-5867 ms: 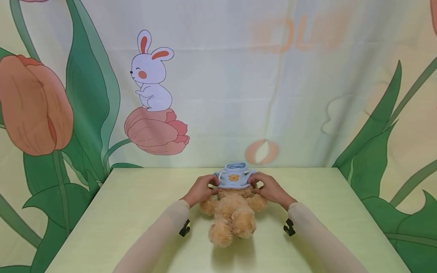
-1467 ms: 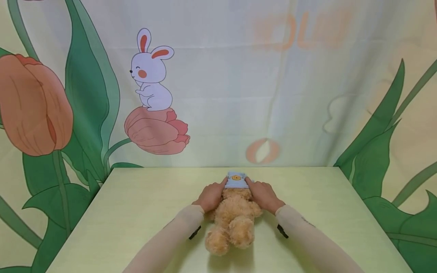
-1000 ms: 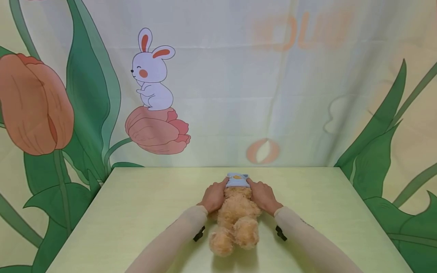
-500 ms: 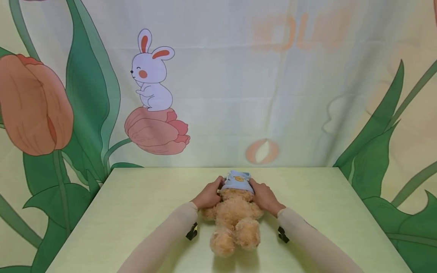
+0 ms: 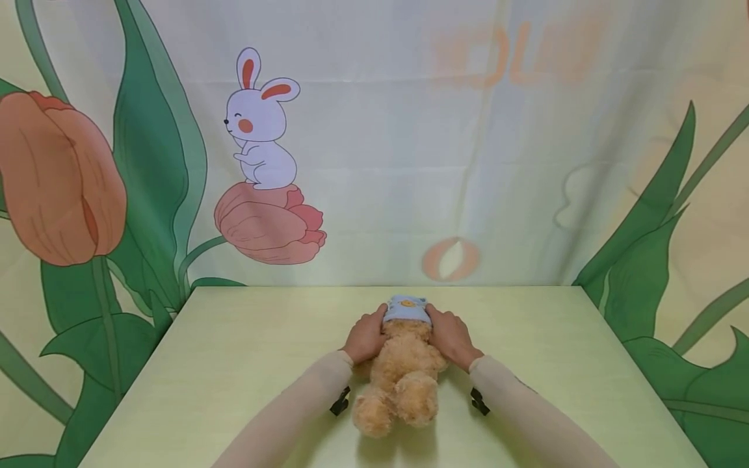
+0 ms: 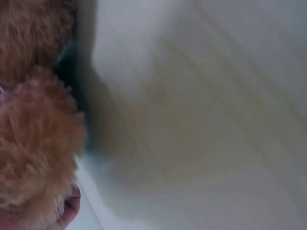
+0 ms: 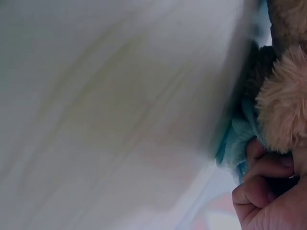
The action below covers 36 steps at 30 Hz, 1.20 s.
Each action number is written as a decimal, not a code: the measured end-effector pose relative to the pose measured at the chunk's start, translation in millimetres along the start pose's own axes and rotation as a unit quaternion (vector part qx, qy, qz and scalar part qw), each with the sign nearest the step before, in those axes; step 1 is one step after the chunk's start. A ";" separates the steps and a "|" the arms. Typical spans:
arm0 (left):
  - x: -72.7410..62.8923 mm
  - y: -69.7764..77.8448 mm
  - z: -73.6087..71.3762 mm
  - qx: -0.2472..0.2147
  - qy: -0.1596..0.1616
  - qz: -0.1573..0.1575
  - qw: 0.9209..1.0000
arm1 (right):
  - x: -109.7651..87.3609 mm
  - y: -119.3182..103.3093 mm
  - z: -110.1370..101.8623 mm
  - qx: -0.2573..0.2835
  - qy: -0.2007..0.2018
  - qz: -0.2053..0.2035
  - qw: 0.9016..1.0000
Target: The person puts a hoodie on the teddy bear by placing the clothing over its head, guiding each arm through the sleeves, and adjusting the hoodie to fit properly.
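Note:
A fluffy tan teddy bear [image 5: 404, 364] lies on the table with its feet toward me. A small light-blue toy sweater [image 5: 407, 312] with a yellow animal-face print covers its head. My left hand [image 5: 365, 337] grips the sweater's left side, thumb along the cloth. On the other side my right hand [image 5: 452, 338] holds the sweater's right edge. In the right wrist view, curled fingers [image 7: 261, 194] pinch bluish cloth [image 7: 235, 143] beside the fur. The left wrist view shows only a bit of hand [image 6: 69, 208] under a furry limb [image 6: 36, 143]; most of its grip is hidden.
The pale green tabletop [image 5: 251, 351] ends at a hanging cloth backdrop [image 5: 374, 162] printed with tulips and a white rabbit. Black wrist devices [image 5: 340, 401] sit under both sleeves.
Compared with about six seconds ago, the hands are closer together and the sweater looks bunched smaller over the head. In the last half second my left hand moved inward and the bear's feet shifted left.

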<state>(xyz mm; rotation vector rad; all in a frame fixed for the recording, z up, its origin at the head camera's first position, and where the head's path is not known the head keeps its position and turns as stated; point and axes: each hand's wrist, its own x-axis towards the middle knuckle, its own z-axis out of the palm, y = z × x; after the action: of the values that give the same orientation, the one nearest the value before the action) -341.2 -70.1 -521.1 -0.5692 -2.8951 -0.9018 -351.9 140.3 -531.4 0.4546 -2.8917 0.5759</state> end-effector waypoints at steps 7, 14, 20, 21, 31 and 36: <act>-5.2 -3.4 5.0 -0.031 0.014 -0.039 0.999 | 1.8 4.7 -4.8 0.053 0.001 0.003 0.999; -10.2 -17.8 -11.0 -0.098 -0.049 -0.027 0.994 | 4.4 26.0 -23.0 0.211 -0.138 0.030 0.967; -12.5 -19.9 -14.4 -0.198 -0.047 -0.026 0.979 | -1.6 31.1 -32.2 0.211 -0.128 0.036 0.968; -13.0 -20.3 -13.4 -0.209 -0.049 -0.026 0.976 | -3.5 30.1 -31.6 0.200 -0.117 0.031 0.972; -15.1 -19.8 -2.3 -0.170 0.007 0.009 0.985 | -11.8 14.9 -23.2 0.194 -0.032 -0.009 0.981; -13.8 -13.6 1.9 -0.120 0.038 0.018 0.992 | -12.2 7.5 -18.5 0.136 0.004 -0.026 0.990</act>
<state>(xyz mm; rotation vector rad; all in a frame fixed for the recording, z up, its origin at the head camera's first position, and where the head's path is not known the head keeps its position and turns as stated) -333.2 -84.0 -532.2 -0.5856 -2.7185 -1.2477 -341.0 157.5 -519.6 0.5591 -2.7945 0.9657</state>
